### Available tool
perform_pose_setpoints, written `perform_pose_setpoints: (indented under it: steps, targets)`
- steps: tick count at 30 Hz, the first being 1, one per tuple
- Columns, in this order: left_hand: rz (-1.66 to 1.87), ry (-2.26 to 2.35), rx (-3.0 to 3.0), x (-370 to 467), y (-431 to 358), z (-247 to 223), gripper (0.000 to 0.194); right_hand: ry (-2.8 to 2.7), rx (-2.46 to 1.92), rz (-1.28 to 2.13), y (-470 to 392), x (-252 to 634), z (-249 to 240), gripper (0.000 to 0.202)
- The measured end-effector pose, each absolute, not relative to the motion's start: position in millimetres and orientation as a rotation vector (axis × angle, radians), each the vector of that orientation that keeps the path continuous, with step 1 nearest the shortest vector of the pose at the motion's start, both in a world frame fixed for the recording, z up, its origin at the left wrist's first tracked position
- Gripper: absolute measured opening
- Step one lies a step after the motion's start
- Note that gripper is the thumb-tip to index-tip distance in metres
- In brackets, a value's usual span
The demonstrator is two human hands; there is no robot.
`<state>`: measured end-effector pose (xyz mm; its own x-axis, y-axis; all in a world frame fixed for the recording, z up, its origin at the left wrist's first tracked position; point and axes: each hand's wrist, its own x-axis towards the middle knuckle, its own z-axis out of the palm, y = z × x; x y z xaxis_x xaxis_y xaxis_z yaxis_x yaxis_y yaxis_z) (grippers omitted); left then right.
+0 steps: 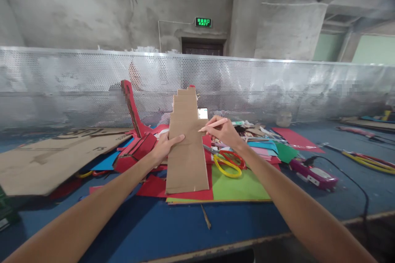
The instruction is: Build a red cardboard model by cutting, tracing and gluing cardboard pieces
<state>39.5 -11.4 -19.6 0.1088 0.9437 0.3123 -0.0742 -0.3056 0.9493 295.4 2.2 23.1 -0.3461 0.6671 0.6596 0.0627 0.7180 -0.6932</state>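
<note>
Left hand (163,146) clamps the cardboard piece (187,156) at its left edge, thumb across the face, likely steadying it; right hand (224,132) pinches 1 pencil (216,123), tip by the opposite edge; scissors (229,175) lie just below that grip.

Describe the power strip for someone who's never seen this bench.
On the blue table, look just right of the dark-green paper. The power strip is the magenta block; unlike the red sheet behind it, it has a black cord.
</note>
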Motion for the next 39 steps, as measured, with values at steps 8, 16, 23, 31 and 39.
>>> perform_pose_setpoints:
  steps: [8,16,23,31,39]
  targets:
    - [1.374,0.948,1.447,42.5,-13.2,-16.9,0.058,-1.957,-0.59,0.512,-0.8,291.6,16.4,0.013]
    - [1.373,0.941,1.418,44.9,-15.0,-15.5,0.058,-1.992,-0.623,0.412,-5.9,289.5,19.0,0.015]
    - [1.363,0.933,1.431,42.2,-10.5,-19.2,0.055,-1.959,-0.652,0.357,-1.1,292.2,19.2,0.016]
    - [1.353,0.935,1.438,43.1,-12.6,-18.0,0.055,-1.992,-0.643,0.388,-3.5,290.6,18.6,0.016]
    - [1.35,0.937,1.416,43.6,-12.4,-17.3,0.056,-1.967,-0.637,0.413,-5.2,290.0,20.2,0.017]
